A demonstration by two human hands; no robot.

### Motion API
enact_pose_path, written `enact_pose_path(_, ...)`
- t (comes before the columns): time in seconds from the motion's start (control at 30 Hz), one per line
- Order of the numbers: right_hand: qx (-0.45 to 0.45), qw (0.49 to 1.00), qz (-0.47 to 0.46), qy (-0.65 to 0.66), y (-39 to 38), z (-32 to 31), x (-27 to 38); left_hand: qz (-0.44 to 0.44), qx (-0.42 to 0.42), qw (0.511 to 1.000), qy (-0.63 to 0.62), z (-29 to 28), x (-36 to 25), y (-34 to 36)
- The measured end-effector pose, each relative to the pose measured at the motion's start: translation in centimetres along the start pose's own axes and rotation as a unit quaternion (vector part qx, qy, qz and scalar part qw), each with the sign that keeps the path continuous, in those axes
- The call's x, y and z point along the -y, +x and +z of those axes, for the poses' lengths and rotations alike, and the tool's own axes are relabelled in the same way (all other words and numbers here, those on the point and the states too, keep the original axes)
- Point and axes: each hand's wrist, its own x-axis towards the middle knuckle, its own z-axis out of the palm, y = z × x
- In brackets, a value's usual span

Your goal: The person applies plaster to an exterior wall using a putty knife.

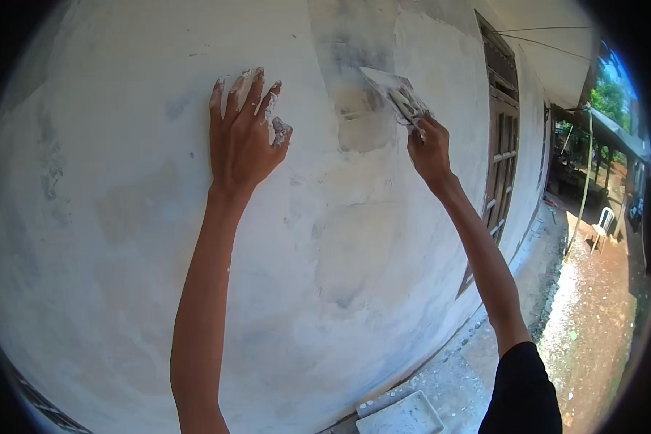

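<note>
A putty knife is gripped by its handle in the right hand, whose fingers are closed around it. The wide flat blade, smeared with pale plaster, is pressed against the plastered wall and slanted up and to the left of the hand. The blade lies at the upper edge of a greyish, freshly worked patch on the wall, darker than the white surface around it.

The left hand is spread open and laid flat on the wall, well to the left of the patch, with nothing held. Its fingers are pointed upward and are caked with white plaster at the tips and along the thumb.

To the right of the patch, a brown wooden door with panelled sections is set in the same wall. Below the patch, at the foot of the wall, a grey flat slab is seen on the ground. Far to the right of the door, a white plastic chair is placed on reddish ground, beneath green trees and a roof edge.
</note>
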Motion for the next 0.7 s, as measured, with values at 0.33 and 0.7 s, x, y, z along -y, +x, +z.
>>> enact_pose_path(0.33, 0.137, 0.988, 0.063, -0.017, -9.0, 3.3, 4.4, 0.021, -0.022, 0.999, 0.018, -0.2, 0.4, -0.3)
enact_pose_path(0.7, 0.081, 0.992, 0.098, -0.026, -6.6, 5.0, 3.0, 0.032, -0.019, 0.998, 0.055, 0.3, 0.2, -0.4)
